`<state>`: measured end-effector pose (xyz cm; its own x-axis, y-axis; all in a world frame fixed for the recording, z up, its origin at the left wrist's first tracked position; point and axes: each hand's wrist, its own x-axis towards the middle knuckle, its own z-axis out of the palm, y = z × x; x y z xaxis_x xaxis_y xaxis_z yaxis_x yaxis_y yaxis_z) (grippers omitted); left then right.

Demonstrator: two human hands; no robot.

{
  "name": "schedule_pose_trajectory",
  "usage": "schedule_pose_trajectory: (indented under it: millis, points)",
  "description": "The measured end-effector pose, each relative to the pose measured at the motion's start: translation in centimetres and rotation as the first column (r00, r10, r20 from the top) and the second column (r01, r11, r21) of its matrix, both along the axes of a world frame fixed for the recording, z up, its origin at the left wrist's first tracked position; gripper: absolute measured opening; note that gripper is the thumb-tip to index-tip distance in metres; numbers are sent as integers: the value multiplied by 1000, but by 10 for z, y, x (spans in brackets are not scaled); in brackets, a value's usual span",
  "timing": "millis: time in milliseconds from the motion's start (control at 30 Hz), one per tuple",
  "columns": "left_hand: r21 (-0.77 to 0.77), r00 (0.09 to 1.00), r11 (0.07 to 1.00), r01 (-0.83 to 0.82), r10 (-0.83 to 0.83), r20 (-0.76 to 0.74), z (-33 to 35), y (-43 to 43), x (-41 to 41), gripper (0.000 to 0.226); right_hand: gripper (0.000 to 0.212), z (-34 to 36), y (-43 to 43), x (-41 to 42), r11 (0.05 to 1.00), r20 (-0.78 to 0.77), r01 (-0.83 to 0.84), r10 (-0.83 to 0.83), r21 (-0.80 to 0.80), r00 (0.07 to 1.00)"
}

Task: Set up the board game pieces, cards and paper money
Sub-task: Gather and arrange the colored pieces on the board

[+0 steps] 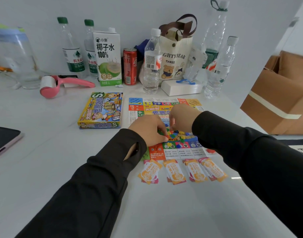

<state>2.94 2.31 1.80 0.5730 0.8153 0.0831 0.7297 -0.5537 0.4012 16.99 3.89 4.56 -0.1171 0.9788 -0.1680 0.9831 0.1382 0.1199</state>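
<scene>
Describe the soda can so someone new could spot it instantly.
Look at the far edge of the white table. Just right of the coconut water carton stands the can. It alone is short, red and metal.

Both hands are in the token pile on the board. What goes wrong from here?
1. The coloured pieces lie loose on the board; a sweep of the left hand or right hand may scatter them.
2. The right sleeve hangs near the paper money stacks; pulling back might drag them.
3. The water bottle behind the board could tip on a forward reach.
</scene>
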Motion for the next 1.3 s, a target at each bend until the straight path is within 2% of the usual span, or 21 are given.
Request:
schedule_pose_trajectory:
  millis: [200, 467, 567, 600, 633, 667, 733, 767, 833, 867, 900, 933, 1000, 1167, 1300]
  points:
    - [133, 993, 991, 3, 13, -119, 0, -3, 11, 20, 20, 0, -8, 1, 999, -13, -30, 31, 41, 999]
    - [191, 995, 982, 4, 16, -102, -2, -6, 13, 18, 20, 0, -18, 7, 993, -147, 19, -3, 114, 989]
    - [196, 994, 981, -8, 29, -103, -2, -6, 14, 20, 19, -1, -22, 12, 966, -320, 121, -43, 230, 947]
    - [201, 993, 979, -19, 41, -107, -2, -6, 15, 22, 19, 0, -24, 13, 943, -438, 197, -63, 268, 897]
    - [207, 992, 978, -28, 53, -116, -2, -7, 16, 24, 18, 1, -27, 15, 919, -582, 291, -87, 267, 808]
    - [213, 990, 976, -36, 64, -124, -2, -7, 18, 25, 17, 4, -31, 16, 901, -730, 383, -121, 204, 673]
    - [218, 988, 975, -54, 83, -128, -2, -8, 20, 24, 16, 11, -40, 17, 876, -928, 478, -231, -67, 293]
    - [216, 988, 974, -64, 92, -124, -2, -8, 21, 23, 15, 13, -44, 17, 856, -956, 471, -282, -213, 81]
    - [210, 988, 974, -87, 112, -110, -2, -8, 22, 20, 13, 15, -49, 17, 812, -893, 393, -323, -432, -314]
    - [207, 987, 973, -98, 122, -104, -2, -9, 22, 19, 11, 13, -51, 17, 796, -824, 341, -316, -500, -470]
    - [206, 986, 973, -106, 129, -104, -2, -9, 23, 19, 8, 11, -52, 17, 786, -755, 295, -303, -543, -581]
    - [209, 985, 972, -109, 134, -108, -3, -9, 23, 18, 4, 9, -53, 16, 781, -702, 261, -293, -567, -649]
    - [220, 982, 970, -108, 138, -127, -2, -9, 24, 18, 3, 5, -53, 14, 773, -642, 223, -289, -594, -711]
    - [276, 967, 960, -58, 122, -222, 2, -10, 28, 19, 22, -3, -48, 17, 747, -514, 140, -296, -650, -805]
    - [347, 946, 938, 5, 108, -306, 3, -13, 30, 18, 32, -8, -46, 22, 716, -436, 94, -310, -691, -845]
